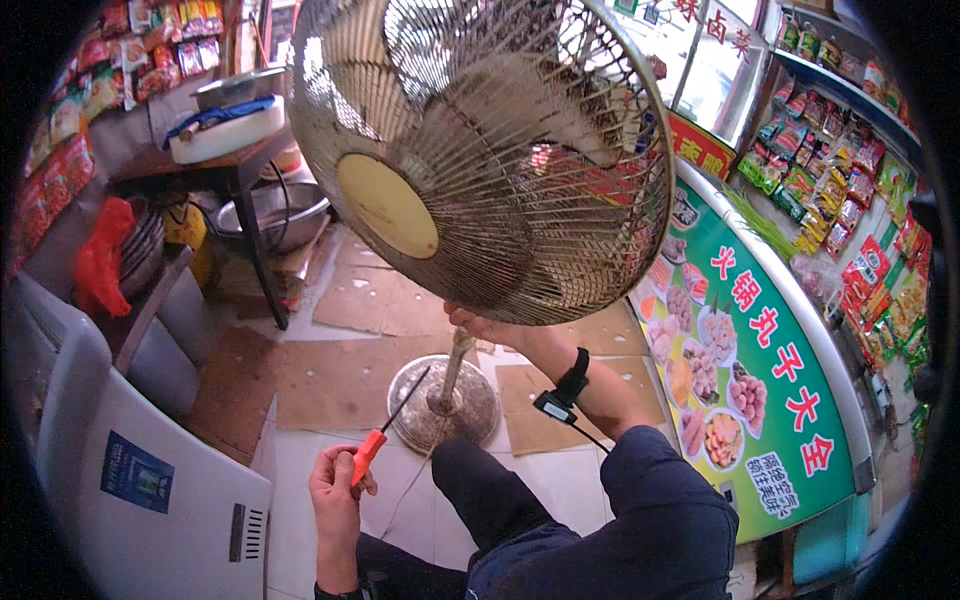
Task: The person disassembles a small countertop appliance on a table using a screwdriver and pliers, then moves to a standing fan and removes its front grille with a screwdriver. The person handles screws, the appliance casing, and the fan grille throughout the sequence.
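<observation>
A screwdriver [369,452] with an orange-red handle is held in my left hand [335,492], its dark shaft pointing up and away toward the fan base. In front of me stands a pedestal fan, its wire cage [480,180] dusty and its centre badge [388,205] cream-coloured. My right hand [482,325] reaches under the cage and closes around the top of the fan's pole [456,365]; the cage partly hides the fingers. Below, the round, stained base [470,415] rests on the floor, with a pale cord [405,490] beside it.
Flattened cardboard [330,385] covers parts of the tiled floor. A white chest-like appliance [170,470] stands at left, and a green-fronted display freezer [750,370] at right. Farther left are a dark table [230,170] and a metal basin [275,215]. Packaged snacks [810,190] hang at right.
</observation>
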